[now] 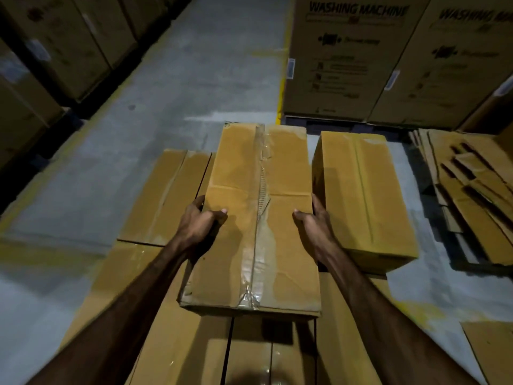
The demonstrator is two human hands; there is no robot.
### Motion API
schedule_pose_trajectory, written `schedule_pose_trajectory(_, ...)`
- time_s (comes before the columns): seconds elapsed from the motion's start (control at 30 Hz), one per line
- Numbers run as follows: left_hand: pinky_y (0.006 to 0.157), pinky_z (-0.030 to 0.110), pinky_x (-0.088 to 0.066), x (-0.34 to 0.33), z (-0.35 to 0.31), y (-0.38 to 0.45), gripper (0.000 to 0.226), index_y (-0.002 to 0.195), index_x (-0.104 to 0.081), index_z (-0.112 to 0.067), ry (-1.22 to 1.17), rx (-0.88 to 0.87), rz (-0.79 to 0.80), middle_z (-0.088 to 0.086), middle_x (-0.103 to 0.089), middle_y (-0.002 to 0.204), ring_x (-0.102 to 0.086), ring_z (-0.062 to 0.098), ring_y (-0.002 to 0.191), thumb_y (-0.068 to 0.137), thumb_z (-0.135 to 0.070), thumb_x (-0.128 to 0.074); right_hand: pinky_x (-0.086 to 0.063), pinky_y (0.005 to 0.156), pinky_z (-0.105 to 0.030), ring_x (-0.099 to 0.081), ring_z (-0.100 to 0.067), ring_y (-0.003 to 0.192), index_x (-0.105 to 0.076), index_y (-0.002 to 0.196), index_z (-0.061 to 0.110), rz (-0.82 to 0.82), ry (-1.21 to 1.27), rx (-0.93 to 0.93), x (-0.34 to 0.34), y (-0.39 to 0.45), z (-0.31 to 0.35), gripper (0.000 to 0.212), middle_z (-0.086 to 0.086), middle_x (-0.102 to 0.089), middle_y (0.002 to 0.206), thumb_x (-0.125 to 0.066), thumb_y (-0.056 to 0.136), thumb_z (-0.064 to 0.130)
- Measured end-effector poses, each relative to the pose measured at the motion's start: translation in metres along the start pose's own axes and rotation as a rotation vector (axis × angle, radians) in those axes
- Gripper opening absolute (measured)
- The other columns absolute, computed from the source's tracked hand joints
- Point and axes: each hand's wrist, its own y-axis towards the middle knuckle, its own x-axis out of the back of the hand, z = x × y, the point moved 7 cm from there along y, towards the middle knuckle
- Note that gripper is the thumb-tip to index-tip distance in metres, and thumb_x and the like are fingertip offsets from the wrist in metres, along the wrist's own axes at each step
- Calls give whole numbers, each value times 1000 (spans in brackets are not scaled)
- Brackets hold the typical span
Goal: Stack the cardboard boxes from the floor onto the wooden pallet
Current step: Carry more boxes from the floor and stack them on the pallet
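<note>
L hand (200,221) & R hand (313,221): we see both gripping opposite sides of taped box (256,215), thumbs on top. Box held above other boxes (166,195); another box (361,195) just right.

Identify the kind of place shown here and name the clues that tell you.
Probably a warehouse: tall cartons printed WASHING MACHINE, a concrete floor with a yellow aisle line, and stacked cardboard boxes.

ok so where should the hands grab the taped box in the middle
By its two long side walls, one hand from each side, as the left hand and right hand do. The taped box is long and narrow, so both sides are reachable.
</note>
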Motion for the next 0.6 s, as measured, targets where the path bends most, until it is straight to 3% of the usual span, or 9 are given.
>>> schedule_pose_trajectory(0.07,97,39,-56,-12,8,31,34,121,-67,-25,16,-19,-11,-7,-76,111,-72,22,105,90,-22,-80,-44,117,-52,-51,-23,142,-43,155,41,-11,-14,24,-1,14,12,92,4,-55,155,-71,68,55)
schedule_pose_trajectory(0.23,96,41,-56,-54,18,80,43,127,-64,-27,47,-42,19,-9,-72,112,-68,21,106,89,-16,-78,-50,110,-44,-63,-21,122,-55,147,26,-56,-83,100,13,56,20,55,2,-68,133,-68,95,13)
schedule_pose_trajectory(0.4,87,37,-57,-77,28,124,65,139,-60,-20,93,-42,41,2,-72,120,-68,25,108,78,-16,-81,-51,109,-47,-62,-23,122,-50,151,25,-70,-191,59,20,100,4,64,0,-66,133,-72,91,17)
schedule_pose_trajectory(0.5,89,40,-60,-86,40,145,57,135,-63,-19,69,-23,40,6,-74,118,-70,26,106,82,-7,-80,-52,109,-46,-59,-28,127,-45,153,19,-74,-283,46,21,122,-1,86,-6,-60,143,-76,74,33)
schedule_pose_trajectory(0.6,94,44,-61,-93,47,162,48,128,-66,-17,-5,17,47,11,-76,116,-71,29,106,86,5,-75,-53,103,-41,-58,-29,125,-40,154,11,-73,-362,33,16,142,-6,89,-10,-57,143,-78,76,32)
